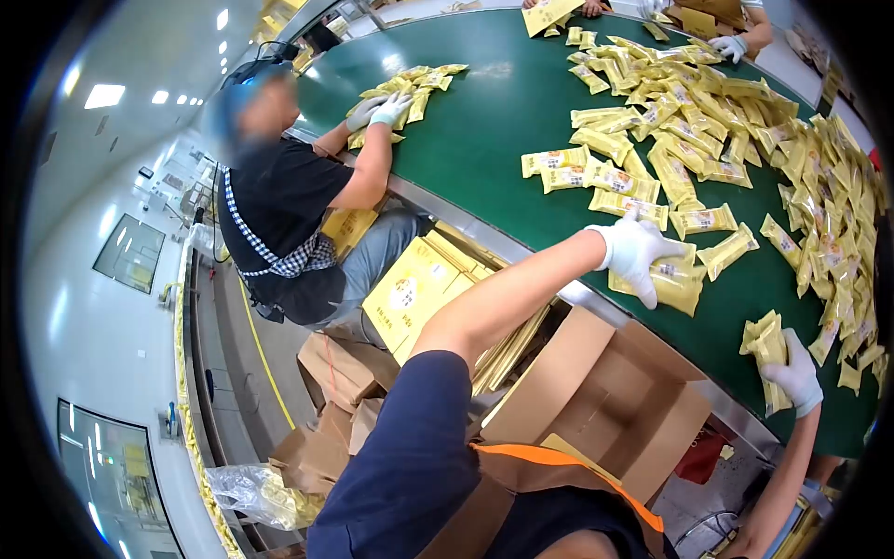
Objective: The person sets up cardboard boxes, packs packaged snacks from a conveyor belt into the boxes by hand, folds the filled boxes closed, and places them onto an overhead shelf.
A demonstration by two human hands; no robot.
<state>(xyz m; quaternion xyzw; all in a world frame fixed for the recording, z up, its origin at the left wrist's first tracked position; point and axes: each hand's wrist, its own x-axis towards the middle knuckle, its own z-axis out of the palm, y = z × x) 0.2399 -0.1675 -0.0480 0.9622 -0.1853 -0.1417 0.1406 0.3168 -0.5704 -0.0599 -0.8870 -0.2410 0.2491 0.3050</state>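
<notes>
My left hand [639,255], in a white glove, rests with its fingers spread against a few yellow snack packets [678,285] near the belt's front edge. Farther right, my right hand [797,374], also gloved, is closed on a small bunch of yellow snack packets [766,349]; its fingertips are partly hidden. Several loose packets [615,180] lie just beyond my left hand on the green belt [484,149]. A large heap of the same packets [708,121] spreads along the far right side.
An open cardboard box [596,410] stands below the belt edge before me. Left of it are flat yellow cartons [419,289] and brown cardboard [340,373]. A co-worker [289,205] at left handles packets [419,88]. Another person's gloved hand [731,47] is across the belt.
</notes>
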